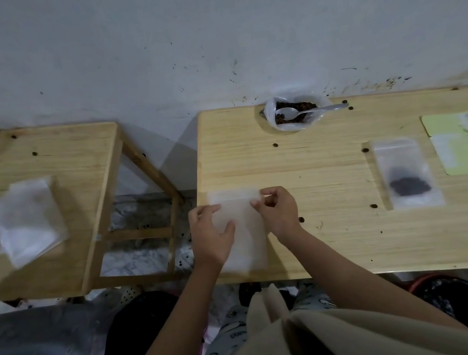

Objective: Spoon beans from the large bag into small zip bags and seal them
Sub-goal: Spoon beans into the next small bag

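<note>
beans [292, 112] sit dark in the large bag [294, 124] at the far edge of the right wooden table [337, 238], a white spoon [304, 112] resting across them. at the near edge, the left hand [211, 236] lies half open, fingers spread on an empty small zip bag [245, 243], while the right hand [278, 210] pinches its top strip between thumb and curled fingers. a filled zip bag [406, 174] lies flat to the right. spare bags [26, 220] rest on the left table [76, 155].
</note>
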`<state>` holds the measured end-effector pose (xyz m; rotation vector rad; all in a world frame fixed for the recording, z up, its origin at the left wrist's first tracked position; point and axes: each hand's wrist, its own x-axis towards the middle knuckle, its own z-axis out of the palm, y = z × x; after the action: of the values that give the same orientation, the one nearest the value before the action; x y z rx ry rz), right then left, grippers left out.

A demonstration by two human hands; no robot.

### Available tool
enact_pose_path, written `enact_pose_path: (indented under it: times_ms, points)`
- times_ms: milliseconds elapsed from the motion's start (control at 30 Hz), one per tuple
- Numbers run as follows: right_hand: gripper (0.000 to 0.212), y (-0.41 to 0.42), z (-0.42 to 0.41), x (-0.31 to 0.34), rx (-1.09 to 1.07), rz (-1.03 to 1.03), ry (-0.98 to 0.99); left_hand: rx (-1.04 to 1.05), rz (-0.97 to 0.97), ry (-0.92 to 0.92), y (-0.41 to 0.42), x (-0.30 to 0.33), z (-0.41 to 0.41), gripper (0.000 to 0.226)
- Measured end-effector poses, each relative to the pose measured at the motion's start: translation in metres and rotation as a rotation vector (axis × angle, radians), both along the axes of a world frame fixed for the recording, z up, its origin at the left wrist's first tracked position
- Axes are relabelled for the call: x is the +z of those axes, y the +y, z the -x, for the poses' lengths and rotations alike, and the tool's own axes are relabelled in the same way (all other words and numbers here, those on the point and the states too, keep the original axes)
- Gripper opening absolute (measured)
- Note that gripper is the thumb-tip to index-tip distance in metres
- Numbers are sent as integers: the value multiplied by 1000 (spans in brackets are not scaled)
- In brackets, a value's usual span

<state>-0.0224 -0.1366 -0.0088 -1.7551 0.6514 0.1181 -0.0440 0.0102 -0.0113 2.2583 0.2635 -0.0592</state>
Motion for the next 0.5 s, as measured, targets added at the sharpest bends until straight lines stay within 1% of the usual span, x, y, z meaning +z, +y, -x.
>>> enact_pose_path:
  times_ms: [67,100,167,233,300,333,400,433,500]
  points:
    - [8,-6,1,1,39,-30,-46,41,97,-17,-3,6,-3,31]
    - [7,-10,2,2,53,-55,-60,50,130,-33,-5,9,-4,29]
    - [14,-20,0,8,66,-112,-64,48,182,-75,-8,15,-9,29]
    - [12,-33,-4,22,85,-180,-85,13,233,-98,-13,23,-14,30]
    - [3,-50,-11,42,183,-239,-121,-53,253,-112,-20,35,-21,29]
    - [7,-59,-16,53,264,-246,-132,-89,258,-124,-24,41,-26,28]
    - [9,-78,-25,74,420,-230,-133,-149,265,-153,-36,56,-37,31]
    - [8,-87,-29,84,464,-198,-126,-171,261,-175,-42,63,-43,32]
    - [7,-102,-35,100,450,-104,-125,-203,227,-256,-58,77,-54,27]
